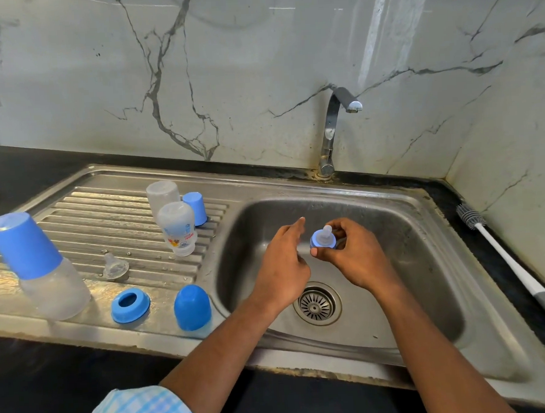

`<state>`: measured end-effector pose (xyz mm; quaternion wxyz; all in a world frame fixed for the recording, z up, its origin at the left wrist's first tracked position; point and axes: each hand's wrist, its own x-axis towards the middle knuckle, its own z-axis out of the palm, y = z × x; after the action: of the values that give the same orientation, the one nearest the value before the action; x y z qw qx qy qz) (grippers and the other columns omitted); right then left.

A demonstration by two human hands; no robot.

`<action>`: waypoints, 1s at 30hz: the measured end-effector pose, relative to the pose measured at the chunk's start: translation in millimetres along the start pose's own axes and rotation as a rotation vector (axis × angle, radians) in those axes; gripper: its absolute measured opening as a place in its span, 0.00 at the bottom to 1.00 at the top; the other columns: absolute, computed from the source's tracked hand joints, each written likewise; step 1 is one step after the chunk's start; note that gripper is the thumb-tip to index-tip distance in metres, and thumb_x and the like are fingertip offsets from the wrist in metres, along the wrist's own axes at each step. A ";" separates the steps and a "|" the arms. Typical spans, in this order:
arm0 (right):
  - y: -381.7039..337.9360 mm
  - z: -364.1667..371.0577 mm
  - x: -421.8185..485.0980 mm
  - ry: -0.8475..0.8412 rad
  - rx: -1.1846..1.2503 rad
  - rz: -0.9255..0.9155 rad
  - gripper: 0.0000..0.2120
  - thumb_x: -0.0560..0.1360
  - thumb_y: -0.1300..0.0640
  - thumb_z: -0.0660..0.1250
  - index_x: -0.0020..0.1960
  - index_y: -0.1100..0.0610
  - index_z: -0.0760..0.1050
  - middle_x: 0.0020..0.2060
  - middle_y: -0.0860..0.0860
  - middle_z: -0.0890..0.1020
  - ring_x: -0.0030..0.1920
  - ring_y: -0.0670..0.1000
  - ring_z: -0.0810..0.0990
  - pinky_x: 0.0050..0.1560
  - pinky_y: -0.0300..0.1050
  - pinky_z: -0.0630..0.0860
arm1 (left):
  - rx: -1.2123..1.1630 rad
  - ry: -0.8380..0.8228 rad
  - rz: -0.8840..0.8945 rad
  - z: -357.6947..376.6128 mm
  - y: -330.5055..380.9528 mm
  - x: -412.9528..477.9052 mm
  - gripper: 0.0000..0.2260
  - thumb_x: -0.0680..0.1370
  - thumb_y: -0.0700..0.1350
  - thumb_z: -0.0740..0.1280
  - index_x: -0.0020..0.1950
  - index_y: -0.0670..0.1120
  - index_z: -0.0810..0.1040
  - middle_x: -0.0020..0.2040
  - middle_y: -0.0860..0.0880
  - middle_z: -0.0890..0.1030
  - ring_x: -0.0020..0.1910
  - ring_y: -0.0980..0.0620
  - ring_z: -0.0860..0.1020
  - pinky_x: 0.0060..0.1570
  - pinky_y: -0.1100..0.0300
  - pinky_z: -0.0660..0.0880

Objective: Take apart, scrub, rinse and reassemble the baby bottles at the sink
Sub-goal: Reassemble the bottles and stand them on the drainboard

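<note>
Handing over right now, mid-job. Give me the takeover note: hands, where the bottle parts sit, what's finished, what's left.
Left hand: open, over the basin, holding nothing.
Right hand: pinches the ring with nipple over the basin.
Drainboard: capped bottle, front upturned body, rear upturned body, loose nipple, loose ring, dome cap, second cap.
Brush lies on the counter to the right.
Done: one bottle looks assembled; one nipple seated.
Left: likely seat the loose nipple, screw rings onto both bodies, cap them.
</note>
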<state>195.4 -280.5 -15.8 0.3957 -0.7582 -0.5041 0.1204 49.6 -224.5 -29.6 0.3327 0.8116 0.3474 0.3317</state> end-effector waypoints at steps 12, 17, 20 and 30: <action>-1.9 1.6 -1.2 -0.044 -0.045 -0.025 0.13 0.74 0.45 0.72 0.53 0.52 0.80 0.42 0.45 0.81 0.41 0.46 0.78 0.44 0.47 0.76 | 0.054 0.034 0.068 -23.3 18.2 -25.5 0.24 0.78 0.35 0.66 0.74 0.47 0.70 0.66 0.51 0.76 0.60 0.56 0.76 0.61 0.58 0.75; -1.4 3.1 -2.4 -0.072 -0.035 -0.020 0.13 0.73 0.44 0.72 0.52 0.50 0.79 0.41 0.44 0.80 0.40 0.45 0.78 0.41 0.44 0.74 | 0.092 0.087 0.126 -56.1 30.1 -24.1 0.19 0.77 0.38 0.69 0.68 0.48 0.77 0.58 0.51 0.79 0.53 0.58 0.77 0.56 0.64 0.75; -0.3 2.4 -2.8 -0.079 -0.041 -0.011 0.13 0.73 0.44 0.73 0.52 0.50 0.79 0.41 0.44 0.80 0.40 0.45 0.78 0.38 0.41 0.72 | 0.114 0.132 0.104 -87.5 37.8 -14.3 0.15 0.77 0.38 0.70 0.64 0.48 0.81 0.55 0.50 0.83 0.50 0.58 0.80 0.51 0.75 0.71; 1.3 3.7 -2.7 -0.104 -0.030 0.003 0.14 0.73 0.44 0.73 0.53 0.51 0.79 0.43 0.44 0.81 0.42 0.46 0.79 0.42 0.41 0.75 | 0.485 0.201 -0.185 -204.5 -13.8 70.3 0.13 0.76 0.44 0.69 0.60 0.46 0.83 0.57 0.45 0.84 0.58 0.44 0.80 0.55 0.61 0.71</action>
<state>192.8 -281.3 -19.7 0.3574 -0.7574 -0.5247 0.1526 -74.6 -98.6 95.6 0.1213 0.7953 0.5206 0.2859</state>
